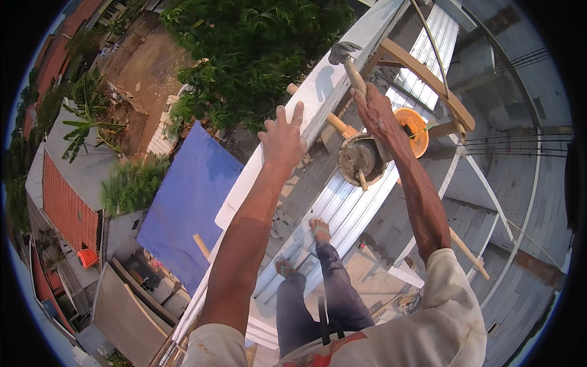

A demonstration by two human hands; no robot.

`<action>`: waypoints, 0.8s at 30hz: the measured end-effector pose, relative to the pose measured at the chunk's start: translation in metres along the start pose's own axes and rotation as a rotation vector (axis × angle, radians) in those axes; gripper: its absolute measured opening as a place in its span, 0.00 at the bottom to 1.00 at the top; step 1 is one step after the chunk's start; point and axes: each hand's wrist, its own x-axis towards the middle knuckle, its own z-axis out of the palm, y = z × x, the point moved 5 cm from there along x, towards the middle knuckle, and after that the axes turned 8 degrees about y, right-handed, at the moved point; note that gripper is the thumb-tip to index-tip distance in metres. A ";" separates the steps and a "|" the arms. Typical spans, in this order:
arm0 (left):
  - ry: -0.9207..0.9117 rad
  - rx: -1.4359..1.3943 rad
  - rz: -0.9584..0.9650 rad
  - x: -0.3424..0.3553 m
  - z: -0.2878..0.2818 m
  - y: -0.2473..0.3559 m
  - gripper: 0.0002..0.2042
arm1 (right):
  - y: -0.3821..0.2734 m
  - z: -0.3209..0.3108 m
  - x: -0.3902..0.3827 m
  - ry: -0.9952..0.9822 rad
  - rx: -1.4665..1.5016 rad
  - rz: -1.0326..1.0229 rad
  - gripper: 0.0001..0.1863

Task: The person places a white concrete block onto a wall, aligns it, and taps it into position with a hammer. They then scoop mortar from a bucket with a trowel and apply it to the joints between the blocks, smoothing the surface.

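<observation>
Left hand (282, 139): fingers spread over white beam (315, 101), outer edge near fingertips; bare top ahead. Right hand (374, 114): fingers wrapped round hammer (354, 74), head beyond them.

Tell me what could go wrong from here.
The hammer in the right hand could strike the left hand, spread at the edge of the white ledge. The right forearm, close to the grey bucket in this view, might knock it. The sandals might slip on the ridged metal sheet.

Head view: fisheye worn on head, facing steeply down; hands (283, 142) near, feet (319, 230) farther below, rooftops (68, 205) distant.
</observation>
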 end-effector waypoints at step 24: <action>0.050 -0.211 0.022 -0.002 -0.008 -0.005 0.43 | 0.034 0.091 -0.089 -0.102 0.456 0.173 0.27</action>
